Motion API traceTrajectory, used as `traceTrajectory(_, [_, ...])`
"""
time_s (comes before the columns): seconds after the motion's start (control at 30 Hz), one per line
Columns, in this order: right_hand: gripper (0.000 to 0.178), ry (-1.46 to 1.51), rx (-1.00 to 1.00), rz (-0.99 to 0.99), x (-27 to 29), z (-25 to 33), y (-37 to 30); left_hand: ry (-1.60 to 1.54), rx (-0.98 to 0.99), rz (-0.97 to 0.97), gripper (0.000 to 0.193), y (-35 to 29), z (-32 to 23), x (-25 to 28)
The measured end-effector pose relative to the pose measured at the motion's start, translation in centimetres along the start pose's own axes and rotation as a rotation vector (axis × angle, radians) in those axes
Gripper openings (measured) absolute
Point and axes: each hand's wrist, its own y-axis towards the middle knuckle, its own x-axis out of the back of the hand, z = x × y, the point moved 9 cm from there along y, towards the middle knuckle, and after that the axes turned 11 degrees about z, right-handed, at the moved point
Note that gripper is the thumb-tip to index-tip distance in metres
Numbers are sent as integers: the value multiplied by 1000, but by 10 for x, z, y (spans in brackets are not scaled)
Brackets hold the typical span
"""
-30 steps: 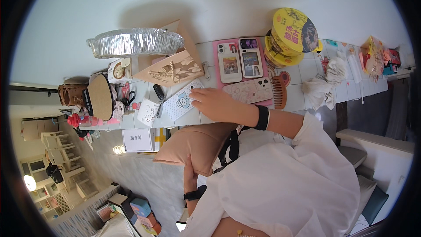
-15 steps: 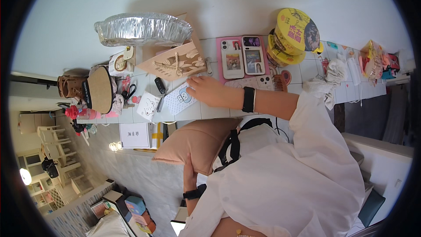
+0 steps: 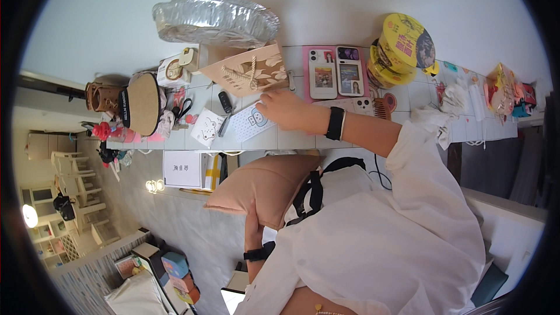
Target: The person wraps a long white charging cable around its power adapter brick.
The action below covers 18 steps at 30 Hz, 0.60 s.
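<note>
The white dotted case point(image 3: 246, 126), marked with a blue cartoon face, lies flat on the tiled table point(image 3: 291, 140), near the table's front edge. Your right hand point(image 3: 289, 112) is over the right end of this case, palm down, with the fingers bent toward its upper edge. The contact points are covered by the hand; you cannot tell from this view whether the fingers grip the case or only rest on it.

Your left hand point(image 3: 252, 214) is at the cushion point(image 3: 262, 184), which sits in front of you below the table edge. The thumb lies against the cushion; the other fingers are hidden, so the firmness of that grip cannot be told.

To the left of the case, locate the square white card point(image 3: 206, 127) with a cartoon drawing and, above it, the black key fob point(image 3: 225, 102). Directly behind the case stands the paper bag point(image 3: 248, 69) with rope handles, and the foil tray point(image 3: 216, 20) sits at its top.

To the right of the bag is the pink mat point(image 3: 305, 71), bearing two upright-oriented phones point(image 3: 322, 81) side by side. The wooden comb point(image 3: 382, 109) and stacked yellow tubs point(image 3: 405, 41) are farther right.
</note>
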Motion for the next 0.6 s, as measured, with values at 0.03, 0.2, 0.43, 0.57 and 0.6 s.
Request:
traceTrajectory(0.03, [48, -25, 3, -3, 1, 0, -1, 15, -8, 13, 56, -2, -2, -2])
traceTrajectory(0.2, [51, -63, 11, -7, 2, 1, -1, 13, -37, -2, 56, -6, 3, 7])
traceTrajectory(0.43, [47, -63, -40, 5, -1, -2, -3, 7, -69, -14, 58, -16, -7, 0])
traceTrajectory(0.57, [45, -41, -45, 9, 3, -1, -8, -2, -71, -58, 57, -23, -9, 3])
traceTrajectory(0.6, [43, -30, -52, 22, 2, -1, -9, -6, -60, -31, 58, -22, -4, 8])
